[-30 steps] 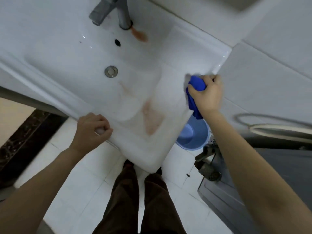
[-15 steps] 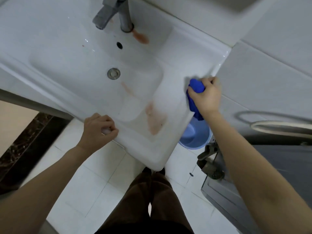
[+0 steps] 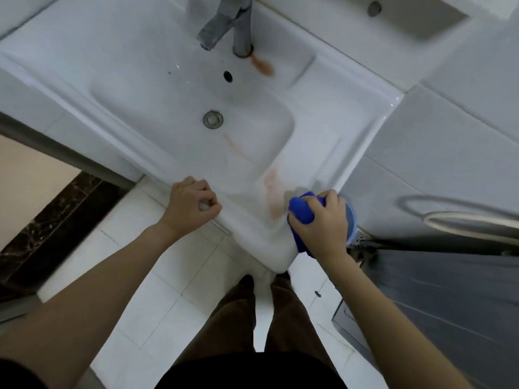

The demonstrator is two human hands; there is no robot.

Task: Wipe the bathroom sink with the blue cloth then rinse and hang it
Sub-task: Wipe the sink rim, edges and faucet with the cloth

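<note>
Nearest me, my brown trousers (image 3: 252, 318) stand over the white floor tiles (image 3: 157, 290), toes under the near corner of the sink (image 3: 140, 88). My right hand (image 3: 323, 223) is closed around the bunched blue cloth (image 3: 301, 210), fingers wrapped over the top, and it presses the cloth onto the sink's flat ledge at the near right corner, with part of the cloth hanging over the edge. A pinkish stain (image 3: 273, 192) lies on the ledge just beside the cloth. My left hand (image 3: 193, 206) is curled into a loose fist, knuckles resting on the sink's near edge; it holds nothing that I can make out. A blue bucket (image 3: 351, 220) shows on the floor behind the right hand. Farther in, the basin holds the metal drain (image 3: 213, 119), the overflow hole (image 3: 227, 76) and, at the far edge, the grey tap (image 3: 224, 26) with a reddish stain (image 3: 262, 66) at its base.
</note>
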